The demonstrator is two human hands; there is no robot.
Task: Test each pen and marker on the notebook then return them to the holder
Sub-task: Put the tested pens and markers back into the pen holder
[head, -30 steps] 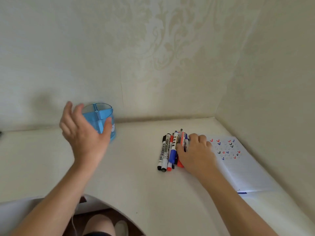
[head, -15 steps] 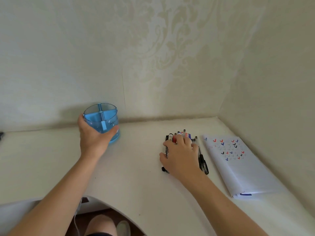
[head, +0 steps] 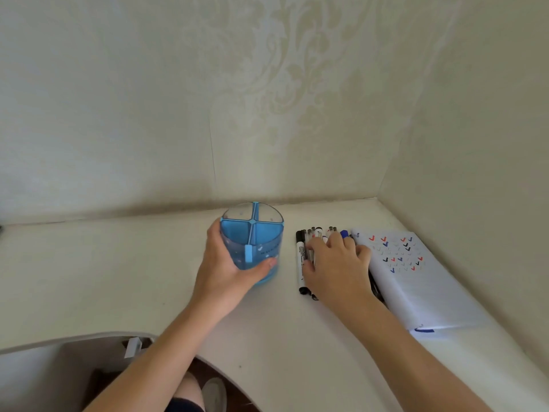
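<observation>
Holder nearer pens (left-hand grip)

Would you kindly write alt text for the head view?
A left hand grips an empty blue holder on a white desk, while the right hand rests on a row of pens beside a notebook covered in tick marks.

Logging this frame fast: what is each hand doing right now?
Left hand: closed around the blue holder.
Right hand: spread flat over the pens and markers, gripping none visibly.
</observation>
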